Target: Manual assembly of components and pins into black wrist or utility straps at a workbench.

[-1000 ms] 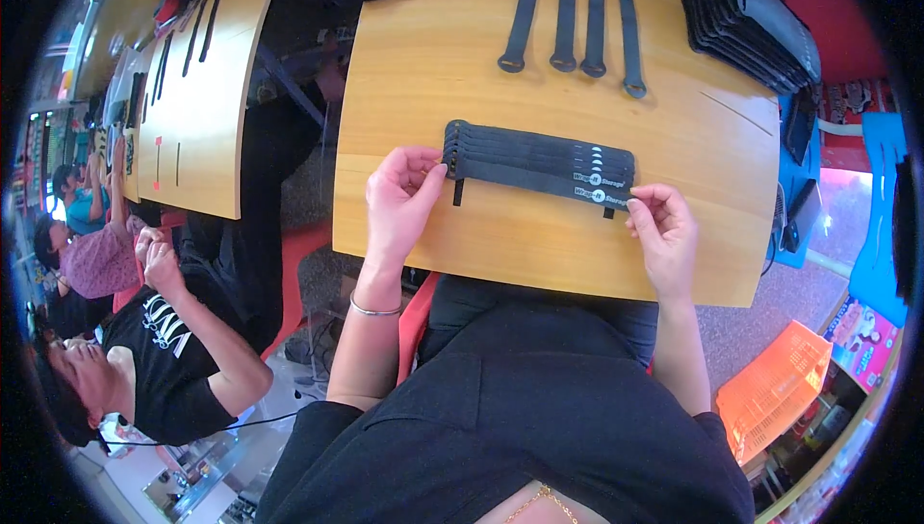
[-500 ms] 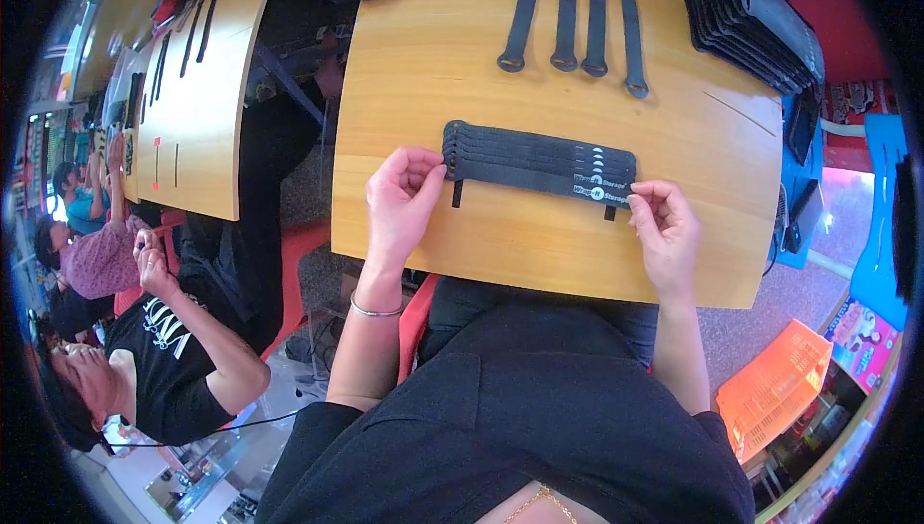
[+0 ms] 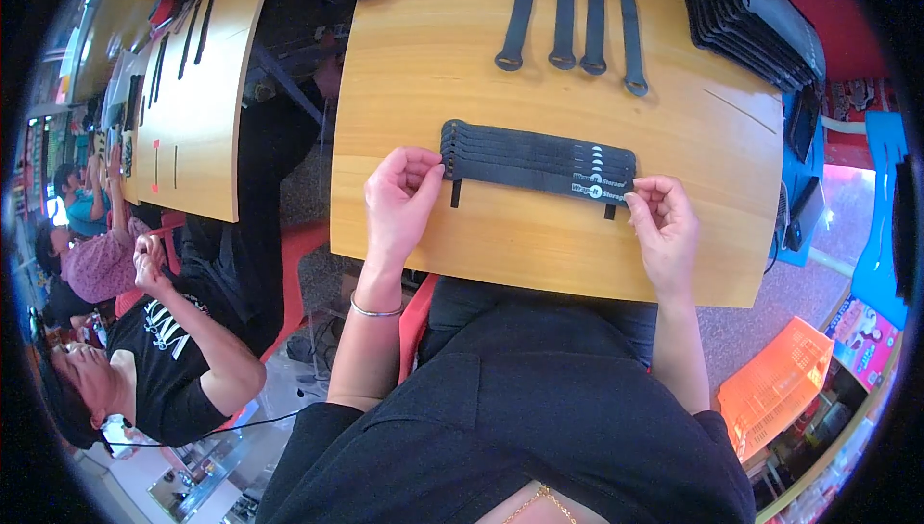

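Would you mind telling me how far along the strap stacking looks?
Done: several black straps lie overlapped in a stack. In hand: left hand and right hand pinch its ends. Left: four loose straps lie separately farther up the table.

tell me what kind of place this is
Probably a small assembly or packing workshop: wooden tables set with rows of black straps, a lapped bundle of straps under both hands, stacked black pieces, and other seated people nearby.

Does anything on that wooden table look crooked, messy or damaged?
Nothing stands out. The overlapped black straps lie in a tidy row between the left hand and right hand. Four loose straps lie side by side farther back, and the dark stack at the table's far right corner looks orderly.
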Tool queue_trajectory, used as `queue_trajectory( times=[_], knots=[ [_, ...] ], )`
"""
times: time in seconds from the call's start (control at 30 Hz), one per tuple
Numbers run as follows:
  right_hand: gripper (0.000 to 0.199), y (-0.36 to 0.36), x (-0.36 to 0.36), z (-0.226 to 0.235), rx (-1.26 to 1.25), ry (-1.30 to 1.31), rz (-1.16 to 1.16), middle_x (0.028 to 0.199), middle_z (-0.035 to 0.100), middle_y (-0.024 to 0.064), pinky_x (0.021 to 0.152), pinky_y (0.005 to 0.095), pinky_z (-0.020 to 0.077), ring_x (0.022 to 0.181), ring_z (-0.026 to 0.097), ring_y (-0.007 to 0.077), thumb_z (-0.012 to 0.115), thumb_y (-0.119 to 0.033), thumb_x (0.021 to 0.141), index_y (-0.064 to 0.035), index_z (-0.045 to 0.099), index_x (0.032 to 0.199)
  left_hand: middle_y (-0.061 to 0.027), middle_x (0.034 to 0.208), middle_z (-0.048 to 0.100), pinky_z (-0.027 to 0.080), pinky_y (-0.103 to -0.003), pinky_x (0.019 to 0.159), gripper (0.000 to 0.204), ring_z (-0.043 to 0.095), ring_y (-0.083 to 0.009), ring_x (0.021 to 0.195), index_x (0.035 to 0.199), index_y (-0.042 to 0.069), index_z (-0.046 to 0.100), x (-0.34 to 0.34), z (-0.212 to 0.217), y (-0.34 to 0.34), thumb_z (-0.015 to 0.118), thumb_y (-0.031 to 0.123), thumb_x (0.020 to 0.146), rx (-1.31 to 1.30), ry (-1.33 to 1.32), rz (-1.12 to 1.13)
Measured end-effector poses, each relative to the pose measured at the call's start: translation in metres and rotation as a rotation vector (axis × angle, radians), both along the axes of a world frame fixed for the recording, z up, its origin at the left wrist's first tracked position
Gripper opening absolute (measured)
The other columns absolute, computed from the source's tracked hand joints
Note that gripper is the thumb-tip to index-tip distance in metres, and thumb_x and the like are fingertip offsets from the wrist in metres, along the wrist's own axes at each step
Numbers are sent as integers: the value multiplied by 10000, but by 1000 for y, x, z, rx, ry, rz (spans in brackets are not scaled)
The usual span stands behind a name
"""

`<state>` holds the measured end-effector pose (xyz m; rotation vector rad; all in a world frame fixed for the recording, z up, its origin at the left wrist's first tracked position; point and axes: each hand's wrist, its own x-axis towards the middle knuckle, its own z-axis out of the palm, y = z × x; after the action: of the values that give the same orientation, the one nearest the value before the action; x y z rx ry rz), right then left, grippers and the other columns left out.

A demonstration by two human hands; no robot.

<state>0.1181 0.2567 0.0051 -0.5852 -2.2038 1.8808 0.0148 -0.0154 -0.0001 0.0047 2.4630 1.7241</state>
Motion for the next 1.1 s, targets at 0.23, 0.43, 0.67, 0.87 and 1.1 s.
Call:
queue_trajectory(
  times=[0.23,0.43,0.67,0.87,1.1],
  knots=[
    [178,0,0,-2,14,-1,-9,786,555,-23,566,163,429,650,508,25,648,8,830,-22,568,986,1,716,621,420,-164,535,67,534,-28,611,869,8,616,1,1,1,629,-23,811,6,-14,10],
    [177,-2,-1,0,59,-24,-33,800,559,-16,562,159,427,645,509,22,658,0,826,-25,557,969,5,711,614,414,-162,534,69,525,-26,606,864,11,614,1,1,4,625,-31,810,-3,-2,15],
    [186,-5,-5,4,123,-72,-60,781,557,-5,555,166,439,635,517,30,670,-8,818,-23,543,954,6,706,609,410,-160,535,74,523,-26,601,866,13,613,1,-1,4,624,-33,809,-14,-14,17],
    [197,-4,-6,2,147,-80,-73,768,558,4,541,177,447,617,522,35,678,-14,812,-23,536,948,8,706,609,408,-157,532,75,521,-23,595,867,13,614,2,-1,4,627,-32,809,-16,-6,25],
    [214,-5,-7,0,216,-94,-83,750,574,21,532,194,460,597,537,44,692,-36,804,-24,533,947,18,709,605,407,-152,533,71,518,-18,598,866,15,615,2,-3,4,631,-30,812,11,1,25]
  ],
)
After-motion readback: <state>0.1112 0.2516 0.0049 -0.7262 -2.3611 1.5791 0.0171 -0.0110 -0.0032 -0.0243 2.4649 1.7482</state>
